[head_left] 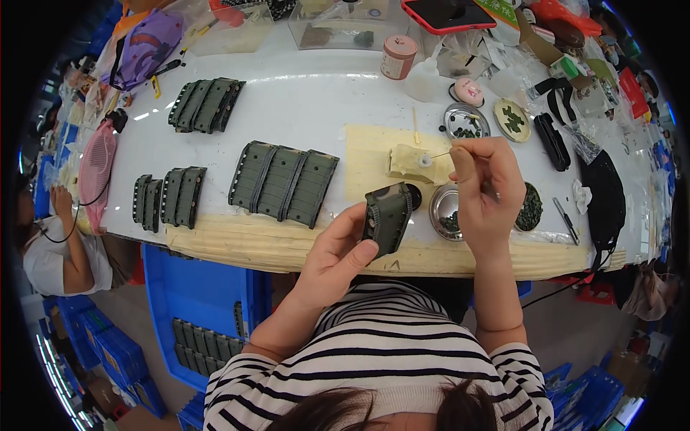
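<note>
My left hand (332, 262) grips a dark green camouflage-patterned curved plastic part (386, 224), tilted above the table's front edge, with the thumb on its lower side. A round black knob (413, 195) shows at the part's upper right. My right hand (492, 190) is closed in a pinch on a thin stick (441, 154). The stick points left toward a small white cup (425, 161) on a tape-wrapped block (401, 164); whether they touch I cannot tell. Beside my right wrist are a metal dish (434, 215) and a dish of small dark green pieces (530, 208).
Several similar green parts stand in rows (284, 183) on the table's left. A blue tray (162, 287) below holds more. Behind are a pink jar (399, 57), a squeeze bottle (422, 82) and a phone (449, 16). A pen-like tool (566, 220) lies right. Another person sits far left.
</note>
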The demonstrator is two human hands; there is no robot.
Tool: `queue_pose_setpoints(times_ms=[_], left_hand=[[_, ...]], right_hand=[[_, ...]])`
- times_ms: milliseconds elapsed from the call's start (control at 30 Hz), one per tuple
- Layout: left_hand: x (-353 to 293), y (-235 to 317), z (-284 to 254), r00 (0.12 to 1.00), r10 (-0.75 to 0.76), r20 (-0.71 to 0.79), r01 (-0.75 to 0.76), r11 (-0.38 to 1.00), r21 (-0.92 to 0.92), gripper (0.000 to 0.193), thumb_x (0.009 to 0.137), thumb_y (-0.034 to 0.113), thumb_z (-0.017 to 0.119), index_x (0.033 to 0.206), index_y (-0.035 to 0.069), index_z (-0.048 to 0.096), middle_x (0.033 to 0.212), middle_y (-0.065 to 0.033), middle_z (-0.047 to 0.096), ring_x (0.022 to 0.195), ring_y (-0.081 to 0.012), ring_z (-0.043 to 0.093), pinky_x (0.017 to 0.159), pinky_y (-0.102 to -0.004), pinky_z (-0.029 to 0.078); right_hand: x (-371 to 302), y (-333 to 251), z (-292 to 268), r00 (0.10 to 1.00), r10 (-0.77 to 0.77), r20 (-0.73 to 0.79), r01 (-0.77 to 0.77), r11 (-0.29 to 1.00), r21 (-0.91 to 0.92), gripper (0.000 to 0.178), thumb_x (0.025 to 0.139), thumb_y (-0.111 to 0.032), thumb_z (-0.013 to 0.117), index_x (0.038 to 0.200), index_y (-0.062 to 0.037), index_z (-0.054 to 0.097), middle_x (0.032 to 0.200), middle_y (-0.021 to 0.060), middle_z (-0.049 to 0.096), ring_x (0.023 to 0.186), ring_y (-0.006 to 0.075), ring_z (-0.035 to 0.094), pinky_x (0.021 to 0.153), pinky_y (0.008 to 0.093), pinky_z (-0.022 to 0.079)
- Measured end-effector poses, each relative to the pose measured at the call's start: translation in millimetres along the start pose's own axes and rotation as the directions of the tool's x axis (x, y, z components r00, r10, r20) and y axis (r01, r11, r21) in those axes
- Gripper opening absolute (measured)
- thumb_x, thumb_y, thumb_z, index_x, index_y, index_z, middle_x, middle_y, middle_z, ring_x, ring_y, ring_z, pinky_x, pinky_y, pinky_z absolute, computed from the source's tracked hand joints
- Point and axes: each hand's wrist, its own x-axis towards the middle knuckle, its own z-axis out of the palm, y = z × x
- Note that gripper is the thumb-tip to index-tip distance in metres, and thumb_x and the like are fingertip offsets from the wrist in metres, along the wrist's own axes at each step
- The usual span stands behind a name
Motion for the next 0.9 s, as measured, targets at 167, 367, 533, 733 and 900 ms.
queue_pose_setpoints(times_ms=[167, 367, 533, 733, 900], left_hand=[[1, -6, -3, 0.994, -0.026, 0.11, 0.044, 0.985, -0.165, 0.049, 0.098, 0.019, 0.046, 0.139, -0.005, 0.033, 0.136, -0.026, 0.044, 0.126, -0.036, 0.046, 0.107, -0.0486, 0.035], [3, -3, -4, 0.981, 0.004, 0.193, 0.036, 0.979, -0.203, 0.048, 0.1, 0.02, 0.041, 0.14, -0.004, 0.03, 0.136, -0.0289, 0.043, 0.126, -0.0392, 0.045, 0.108, -0.0499, 0.033], [1, 4, 1, 0.98, -0.047, 0.194, 0.108, 0.943, -0.315, 0.05, 0.102, 0.026, 0.039, 0.139, -0.005, 0.029, 0.133, -0.0196, 0.048, 0.123, -0.0271, 0.05, 0.105, -0.0392, 0.037], [2, 5, 0, 0.974, -0.064, 0.218, 0.155, 0.889, -0.432, 0.053, 0.097, 0.022, 0.048, 0.139, -0.003, 0.028, 0.13, -0.0195, 0.048, 0.119, -0.0253, 0.052, 0.1, -0.0382, 0.043], [-9, 40, 5, 0.995, -0.093, -0.02, 0.092, 0.994, -0.057, 0.07, 0.08, -0.002, 0.07, 0.135, 0.002, 0.027, 0.12, -0.0133, 0.052, 0.107, -0.0192, 0.057, 0.088, -0.0325, 0.051]], right_hand=[[0, 11, 7, 0.995, -0.047, 0.086, 0.062, 0.982, -0.179, 0.008, 0.081, -0.001, 0.066, 0.088, -0.0014, 0.062, 0.083, 0.0088, 0.058, 0.063, 0.0229, 0.057, 0.055, 0.0308, 0.045], [-3, 10, 4, 0.99, -0.028, 0.137, 0.058, 0.974, -0.221, 0.019, 0.081, -0.003, 0.067, 0.1, -0.0021, 0.064, 0.085, 0.0102, 0.058, 0.062, 0.0225, 0.057, 0.055, 0.031, 0.046], [-15, -16, -11, 0.989, 0.036, 0.146, -0.028, 0.998, -0.056, 0.038, 0.079, 0.003, 0.064, 0.117, -0.0007, 0.063, 0.093, 0.0079, 0.066, 0.054, 0.0054, 0.038, 0.052, 0.0195, 0.032], [-35, -30, -21, 0.974, -0.009, 0.225, -0.014, 0.995, 0.101, 0.039, 0.073, 0.006, 0.071, 0.111, -0.0009, 0.066, 0.091, 0.007, 0.065, 0.052, 0.0044, 0.038, 0.047, 0.0182, 0.032], [-38, -21, -29, 0.992, -0.01, 0.127, -0.008, 0.99, 0.143, 0.027, 0.079, 0.001, 0.068, 0.106, 0.0014, 0.067, 0.089, 0.0093, 0.065, 0.058, 0.0086, 0.046, 0.051, 0.0195, 0.035]])
